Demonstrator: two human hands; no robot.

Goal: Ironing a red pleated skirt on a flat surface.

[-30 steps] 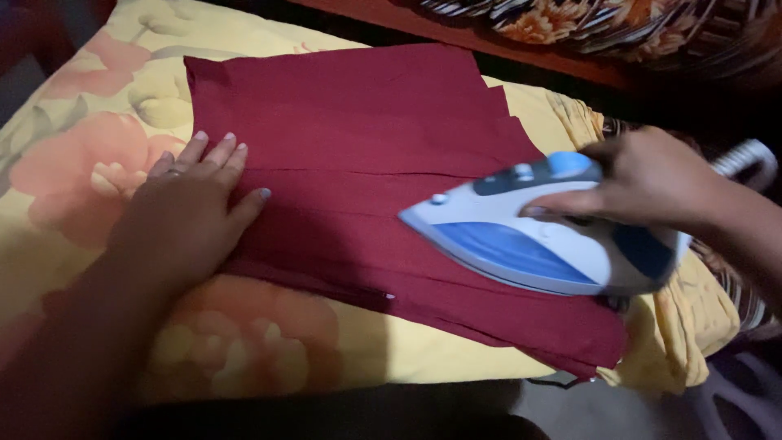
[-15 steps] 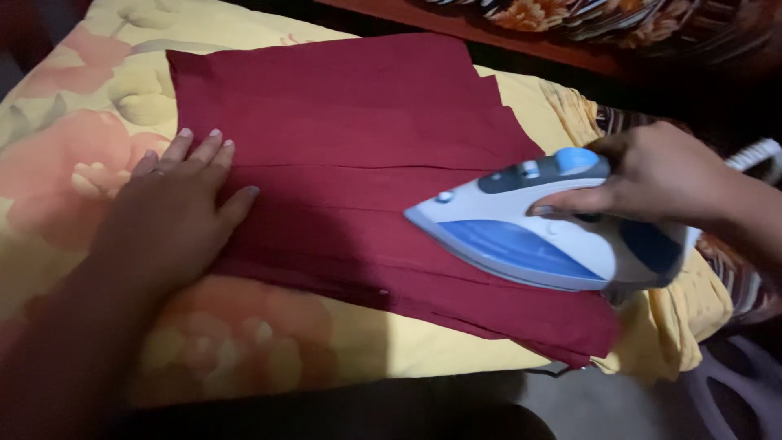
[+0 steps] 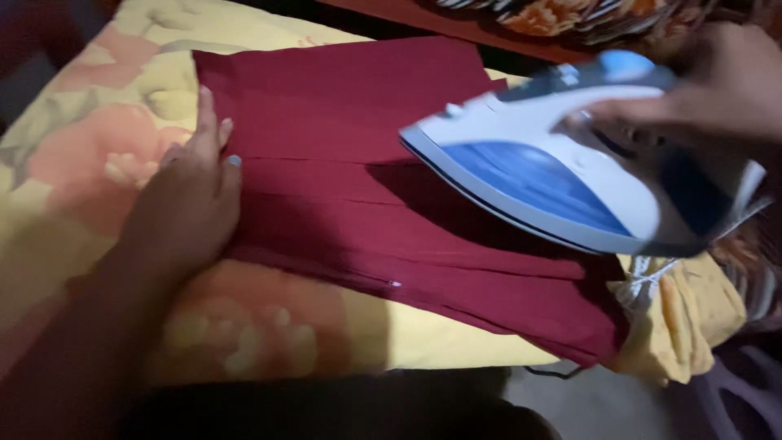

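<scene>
Head view: left hand (image 3: 189,204) lies flat at 9 o'clock, fingers spread and pressing the dark red cloth (image 3: 350,163) spread over the flowered yellow sheet (image 3: 65,163). Right hand (image 3: 717,81), at 2 o'clock, has fingers closed round the handle of the blue and white iron (image 3: 554,163), tilted above the cloth.

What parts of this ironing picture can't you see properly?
Head view only:
- The iron is blurred, so its buttons can't be made out, and its soleplate faces away.
- The right hand is blurred and cut off by the top right edge.
- The maroon cloth is partly hidden under the iron and the left hand.
- The yellow floral cover runs off the left edge.
</scene>
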